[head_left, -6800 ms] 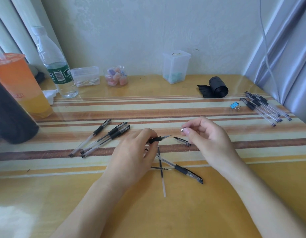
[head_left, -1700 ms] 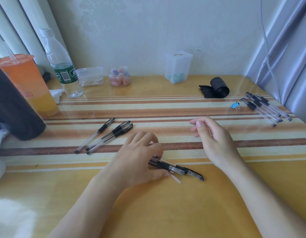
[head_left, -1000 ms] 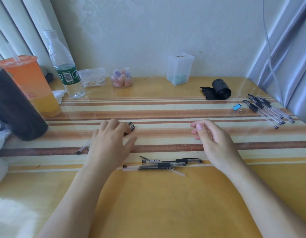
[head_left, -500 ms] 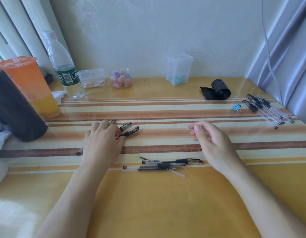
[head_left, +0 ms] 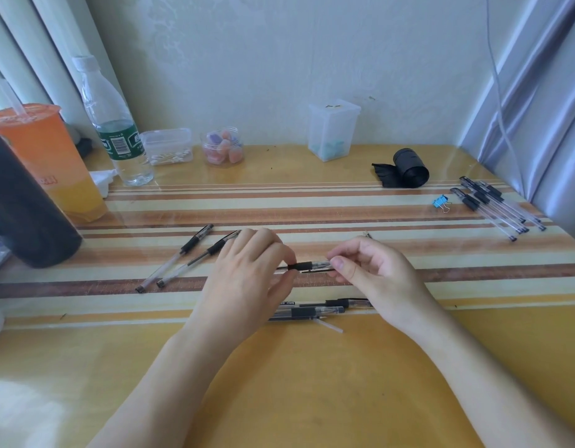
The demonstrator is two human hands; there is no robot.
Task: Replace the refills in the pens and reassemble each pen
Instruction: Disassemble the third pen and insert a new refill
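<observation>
A clear gel pen with a black grip (head_left: 307, 266) hangs level above the striped table, held at both ends. My left hand (head_left: 247, 279) grips its barrel and my right hand (head_left: 373, 273) pinches its cap end. Two more such pens (head_left: 182, 258) lie slanted to the left of my left hand. Below my hands lie a reassembled pen (head_left: 312, 312), a pen part with a black clip (head_left: 341, 302) and a loose clear refill tube (head_left: 329, 327). Several pens (head_left: 496, 208) lie in a group at the far right.
An orange drink cup (head_left: 50, 163), a dark cylinder (head_left: 24, 208) and a water bottle (head_left: 114, 124) stand at the left. Small plastic boxes (head_left: 333, 129), a candy jar (head_left: 223, 145), a black roll (head_left: 408, 168) and a blue binder clip (head_left: 440, 202) sit toward the back.
My left hand lifted one pen from the left group and carried it to the middle. My right hand closed onto its other end.
</observation>
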